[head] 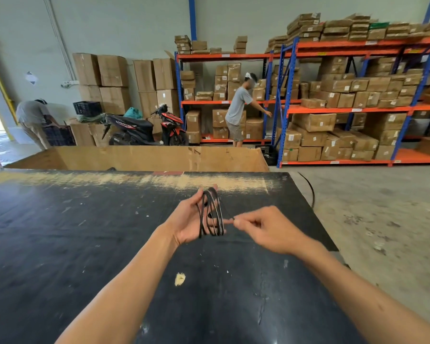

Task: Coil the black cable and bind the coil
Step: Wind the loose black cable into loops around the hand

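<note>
Left hand [191, 219] holds cable [211, 214] coil; right hand [266, 227] pinches cable end. Risk: slack lets loops slip off fingers.

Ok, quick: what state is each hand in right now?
Left hand: holds the coiled black cable, with the loops wrapped round its fingers.
Right hand: pinches the cable's loose end beside the coil.

Scuffed black table [85, 244] (pale worn strip [159, 181] along far edge)
</note>
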`<control>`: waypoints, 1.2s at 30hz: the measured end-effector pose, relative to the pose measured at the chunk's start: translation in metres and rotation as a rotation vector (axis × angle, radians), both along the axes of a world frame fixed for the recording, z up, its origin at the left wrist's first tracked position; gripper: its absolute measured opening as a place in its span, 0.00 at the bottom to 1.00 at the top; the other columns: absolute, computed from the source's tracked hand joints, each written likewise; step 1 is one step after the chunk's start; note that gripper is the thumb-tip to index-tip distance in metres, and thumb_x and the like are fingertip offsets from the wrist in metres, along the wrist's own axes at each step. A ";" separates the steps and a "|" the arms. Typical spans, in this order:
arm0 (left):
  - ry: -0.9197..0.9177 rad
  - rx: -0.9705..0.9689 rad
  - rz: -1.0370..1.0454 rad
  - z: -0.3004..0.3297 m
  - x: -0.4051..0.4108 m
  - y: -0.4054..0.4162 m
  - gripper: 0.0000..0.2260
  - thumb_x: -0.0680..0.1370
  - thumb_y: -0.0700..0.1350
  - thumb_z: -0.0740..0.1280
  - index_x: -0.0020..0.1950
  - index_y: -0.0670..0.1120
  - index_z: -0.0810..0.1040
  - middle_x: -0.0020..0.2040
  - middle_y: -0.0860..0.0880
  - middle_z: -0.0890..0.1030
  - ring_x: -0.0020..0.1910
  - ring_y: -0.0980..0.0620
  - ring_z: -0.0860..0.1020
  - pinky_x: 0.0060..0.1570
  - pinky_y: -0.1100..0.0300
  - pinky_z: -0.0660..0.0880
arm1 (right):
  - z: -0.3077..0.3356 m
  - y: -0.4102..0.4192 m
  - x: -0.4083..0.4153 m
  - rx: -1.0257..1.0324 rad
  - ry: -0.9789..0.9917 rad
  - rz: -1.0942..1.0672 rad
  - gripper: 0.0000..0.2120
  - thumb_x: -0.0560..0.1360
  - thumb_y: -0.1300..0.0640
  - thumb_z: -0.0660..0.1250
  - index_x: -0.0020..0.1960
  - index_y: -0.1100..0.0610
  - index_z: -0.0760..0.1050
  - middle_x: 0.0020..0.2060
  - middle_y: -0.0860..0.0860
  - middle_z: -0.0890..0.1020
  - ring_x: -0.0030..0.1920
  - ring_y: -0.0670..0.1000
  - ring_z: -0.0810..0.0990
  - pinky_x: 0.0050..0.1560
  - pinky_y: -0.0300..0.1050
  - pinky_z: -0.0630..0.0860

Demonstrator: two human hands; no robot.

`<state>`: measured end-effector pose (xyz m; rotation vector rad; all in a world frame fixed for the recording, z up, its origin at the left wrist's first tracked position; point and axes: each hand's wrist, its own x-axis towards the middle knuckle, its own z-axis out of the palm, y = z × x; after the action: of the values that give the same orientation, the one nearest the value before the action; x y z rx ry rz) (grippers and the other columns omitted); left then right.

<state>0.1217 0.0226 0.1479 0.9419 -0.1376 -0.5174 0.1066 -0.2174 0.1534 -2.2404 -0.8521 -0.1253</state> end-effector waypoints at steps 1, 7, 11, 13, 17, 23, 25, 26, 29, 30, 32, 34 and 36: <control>-0.019 -0.044 0.003 0.005 0.001 0.000 0.20 0.80 0.58 0.58 0.69 0.57 0.76 0.60 0.50 0.74 0.61 0.28 0.75 0.60 0.26 0.67 | -0.014 0.003 -0.006 0.053 0.061 -0.003 0.16 0.77 0.37 0.62 0.56 0.42 0.84 0.31 0.52 0.83 0.28 0.41 0.65 0.33 0.41 0.65; -0.076 -0.165 -0.094 0.024 -0.002 -0.011 0.22 0.78 0.58 0.62 0.73 0.59 0.70 0.74 0.51 0.67 0.69 0.23 0.66 0.64 0.24 0.61 | -0.069 0.012 -0.026 0.317 0.402 0.039 0.15 0.80 0.37 0.63 0.57 0.40 0.85 0.29 0.48 0.67 0.33 0.49 0.65 0.33 0.39 0.62; -0.082 -0.120 -0.268 0.026 -0.016 -0.020 0.22 0.82 0.59 0.55 0.76 0.61 0.64 0.80 0.50 0.58 0.72 0.22 0.58 0.67 0.25 0.55 | -0.069 -0.001 -0.013 0.224 0.449 0.033 0.22 0.71 0.28 0.67 0.52 0.42 0.87 0.28 0.47 0.66 0.31 0.46 0.64 0.33 0.33 0.64; -0.065 -0.104 -0.393 0.024 -0.022 -0.024 0.22 0.83 0.59 0.52 0.77 0.61 0.60 0.81 0.50 0.56 0.73 0.23 0.55 0.69 0.26 0.51 | -0.061 -0.010 -0.002 0.120 0.464 0.017 0.25 0.65 0.25 0.70 0.48 0.42 0.88 0.25 0.45 0.71 0.30 0.43 0.67 0.33 0.35 0.66; -0.025 0.069 -0.640 0.015 -0.032 -0.033 0.23 0.83 0.60 0.48 0.79 0.61 0.55 0.82 0.52 0.51 0.73 0.22 0.50 0.69 0.26 0.45 | -0.032 -0.027 0.022 -0.148 0.343 -0.050 0.09 0.68 0.34 0.72 0.43 0.36 0.87 0.33 0.42 0.86 0.31 0.39 0.78 0.40 0.46 0.75; 0.079 0.374 -0.620 -0.017 -0.031 -0.037 0.22 0.82 0.60 0.56 0.76 0.61 0.64 0.77 0.56 0.59 0.71 0.27 0.63 0.71 0.27 0.49 | 0.034 -0.035 0.056 -0.339 0.092 -0.179 0.15 0.67 0.32 0.74 0.38 0.43 0.86 0.32 0.42 0.85 0.37 0.46 0.81 0.40 0.48 0.77; 0.085 0.391 -0.483 -0.023 -0.026 -0.034 0.21 0.81 0.60 0.58 0.74 0.60 0.69 0.67 0.54 0.67 0.64 0.31 0.71 0.70 0.27 0.53 | 0.049 -0.032 0.058 -0.303 0.022 -0.176 0.19 0.71 0.34 0.72 0.40 0.50 0.86 0.32 0.51 0.85 0.30 0.47 0.78 0.35 0.48 0.74; 0.086 0.390 -0.412 -0.025 -0.022 -0.032 0.20 0.81 0.60 0.58 0.72 0.59 0.71 0.63 0.53 0.69 0.62 0.30 0.72 0.69 0.26 0.55 | 0.054 -0.030 0.056 -0.278 -0.016 -0.169 0.20 0.73 0.35 0.71 0.40 0.51 0.86 0.30 0.53 0.85 0.28 0.46 0.75 0.33 0.47 0.71; 0.089 0.350 -0.228 -0.028 -0.009 -0.025 0.21 0.80 0.60 0.60 0.71 0.54 0.74 0.56 0.51 0.72 0.63 0.28 0.72 0.67 0.25 0.59 | 0.054 -0.019 0.040 -0.205 -0.081 -0.143 0.19 0.77 0.41 0.67 0.39 0.54 0.86 0.26 0.48 0.81 0.25 0.42 0.72 0.31 0.43 0.68; 0.098 0.326 -0.176 -0.027 -0.006 -0.024 0.22 0.79 0.60 0.60 0.70 0.52 0.74 0.53 0.49 0.73 0.61 0.28 0.73 0.66 0.26 0.60 | 0.050 -0.014 0.032 -0.188 -0.096 -0.145 0.20 0.78 0.42 0.66 0.39 0.55 0.85 0.25 0.48 0.80 0.25 0.43 0.72 0.30 0.42 0.67; 0.117 0.283 -0.091 -0.024 -0.001 -0.024 0.21 0.80 0.59 0.59 0.66 0.48 0.76 0.48 0.46 0.74 0.57 0.30 0.76 0.64 0.27 0.63 | 0.038 -0.005 0.016 -0.187 -0.166 -0.169 0.21 0.80 0.45 0.62 0.35 0.56 0.79 0.27 0.51 0.79 0.27 0.46 0.72 0.30 0.43 0.65; 0.126 0.218 -0.031 -0.020 0.001 -0.025 0.20 0.81 0.59 0.59 0.60 0.44 0.76 0.49 0.43 0.76 0.55 0.31 0.77 0.63 0.29 0.65 | 0.021 0.003 0.003 -0.218 -0.248 -0.210 0.20 0.79 0.46 0.59 0.33 0.55 0.70 0.30 0.50 0.76 0.32 0.51 0.75 0.32 0.45 0.67; 0.110 0.093 -0.013 -0.017 0.001 -0.027 0.20 0.81 0.58 0.59 0.61 0.45 0.77 0.54 0.42 0.77 0.52 0.35 0.80 0.63 0.32 0.66 | 0.002 0.008 -0.006 -0.233 -0.265 -0.260 0.18 0.78 0.44 0.58 0.36 0.54 0.71 0.33 0.48 0.75 0.37 0.53 0.77 0.34 0.47 0.69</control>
<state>0.1229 -0.0045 0.1311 1.0015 -0.0204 -0.5902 0.1007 -0.2091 0.1554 -2.5878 -0.7368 -0.4751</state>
